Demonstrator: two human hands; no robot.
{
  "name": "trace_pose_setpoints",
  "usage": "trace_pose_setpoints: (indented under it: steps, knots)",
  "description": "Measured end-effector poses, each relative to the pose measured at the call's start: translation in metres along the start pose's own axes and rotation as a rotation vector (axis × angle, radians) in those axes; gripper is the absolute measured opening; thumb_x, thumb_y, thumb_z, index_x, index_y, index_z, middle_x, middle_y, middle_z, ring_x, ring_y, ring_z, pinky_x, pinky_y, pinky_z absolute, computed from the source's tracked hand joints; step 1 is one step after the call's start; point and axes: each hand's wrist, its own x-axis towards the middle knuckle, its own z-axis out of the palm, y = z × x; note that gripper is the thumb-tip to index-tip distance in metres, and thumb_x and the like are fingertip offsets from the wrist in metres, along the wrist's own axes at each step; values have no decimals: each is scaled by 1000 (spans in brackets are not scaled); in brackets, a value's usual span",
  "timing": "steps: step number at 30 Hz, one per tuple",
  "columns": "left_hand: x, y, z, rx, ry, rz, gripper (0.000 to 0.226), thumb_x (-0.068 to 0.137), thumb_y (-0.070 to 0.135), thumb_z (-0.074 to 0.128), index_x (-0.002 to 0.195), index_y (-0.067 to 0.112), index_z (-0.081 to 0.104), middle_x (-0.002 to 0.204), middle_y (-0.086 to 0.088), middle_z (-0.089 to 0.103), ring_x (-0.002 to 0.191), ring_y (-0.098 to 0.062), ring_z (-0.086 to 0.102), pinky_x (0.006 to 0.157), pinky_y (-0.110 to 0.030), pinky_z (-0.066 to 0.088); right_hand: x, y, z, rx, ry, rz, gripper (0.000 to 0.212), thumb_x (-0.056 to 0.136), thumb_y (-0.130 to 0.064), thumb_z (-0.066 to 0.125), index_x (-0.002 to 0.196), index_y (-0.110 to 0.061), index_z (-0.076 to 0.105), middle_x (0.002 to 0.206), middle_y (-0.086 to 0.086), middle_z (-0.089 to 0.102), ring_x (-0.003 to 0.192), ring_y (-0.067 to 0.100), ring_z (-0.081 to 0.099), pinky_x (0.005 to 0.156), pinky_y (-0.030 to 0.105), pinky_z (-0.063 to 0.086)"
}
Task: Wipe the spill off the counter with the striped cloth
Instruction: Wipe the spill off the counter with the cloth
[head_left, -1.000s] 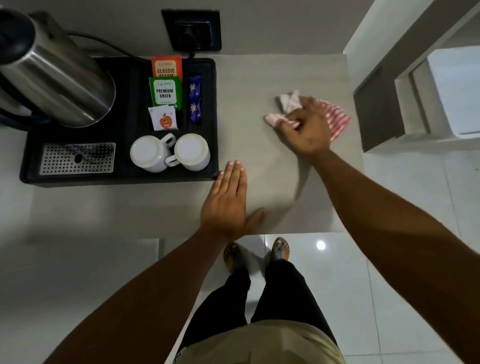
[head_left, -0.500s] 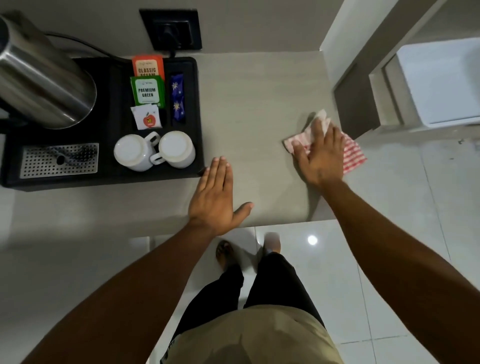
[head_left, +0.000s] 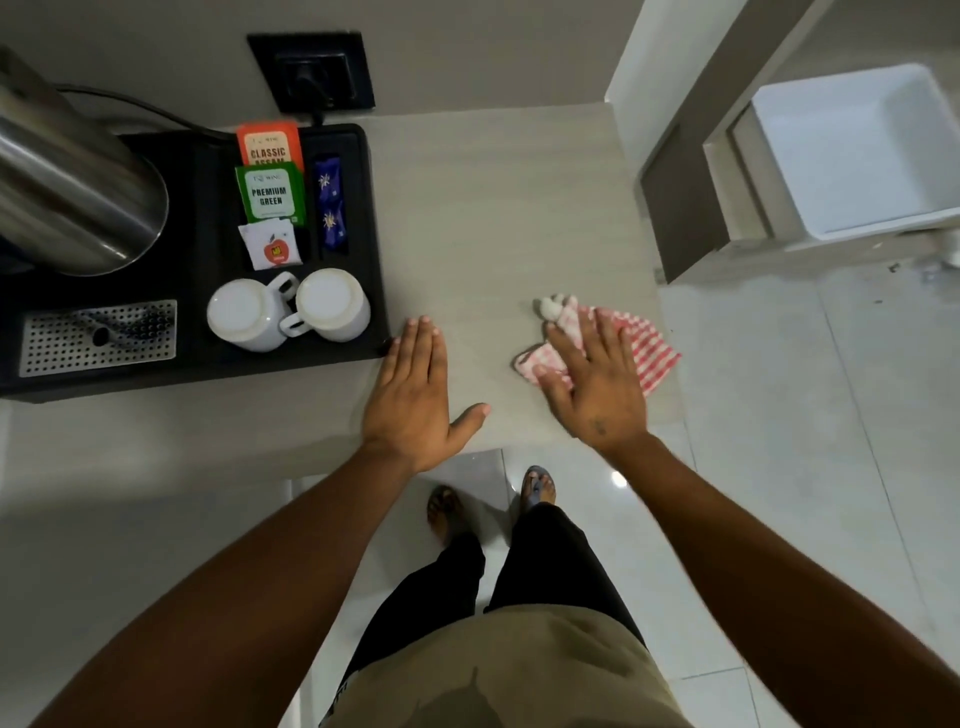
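Note:
The red-and-white striped cloth (head_left: 647, 345) lies crumpled on the pale grey counter (head_left: 498, 208), near its front right corner. My right hand (head_left: 592, 382) presses flat on top of the cloth, fingers spread, covering its middle. My left hand (head_left: 415, 389) rests flat and open on the counter to the left of the cloth, fingertips close to the black tray's corner. No spill shows on the counter surface.
A black tray (head_left: 371, 218) at the left carries a steel kettle (head_left: 72, 187), two upturned white cups (head_left: 291, 312), tea sachets (head_left: 270, 192) and a drip grille (head_left: 98, 338). A wall socket (head_left: 311, 70) sits behind. A white bin (head_left: 857, 156) stands on the floor to the right.
My right hand has dragged the cloth from the counter's far right area toward me and the front right corner. My left hand stayed flat in place.

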Motion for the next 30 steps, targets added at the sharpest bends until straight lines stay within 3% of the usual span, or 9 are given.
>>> trace_pose_setpoints:
  steps: [7,14,20,25,30]
  knots:
    - [0,1,1,14,6,-3,111,91,80,25,161,-5,7,172,-25,6,160,-36,-1,131,-50,8,90,21,-27,46,54,134,59,108,-49,29,162,-26,29,172,13,18,160,38,10,129,55,8]
    - [1,1,-3,31,-28,2,111,91,80,20,161,-5,4,172,-26,2,160,-36,-5,131,-49,4,74,-35,-9,13,-12,-145,65,103,-56,42,158,-22,40,169,16,27,159,38,17,129,54,10]
    - [1,3,-5,19,-60,-7,112,91,82,18,161,-4,1,171,-25,-2,160,-36,-9,130,-51,4,81,-34,-6,102,-6,-37,56,109,-49,38,160,-25,37,171,10,26,160,29,14,131,43,7]
    - [27,15,-15,40,-125,10,114,88,85,6,158,-2,-12,171,-25,-11,158,-36,-17,130,-51,-3,94,-19,-25,280,-18,47,59,107,-56,39,162,-36,29,171,2,25,157,29,25,121,46,31]
    - [77,45,-35,64,-124,78,115,86,86,3,158,-2,-12,170,-25,-14,157,-37,-19,130,-51,-4,114,35,-66,265,89,95,55,106,-39,52,159,-30,38,170,4,28,151,33,37,120,43,36]
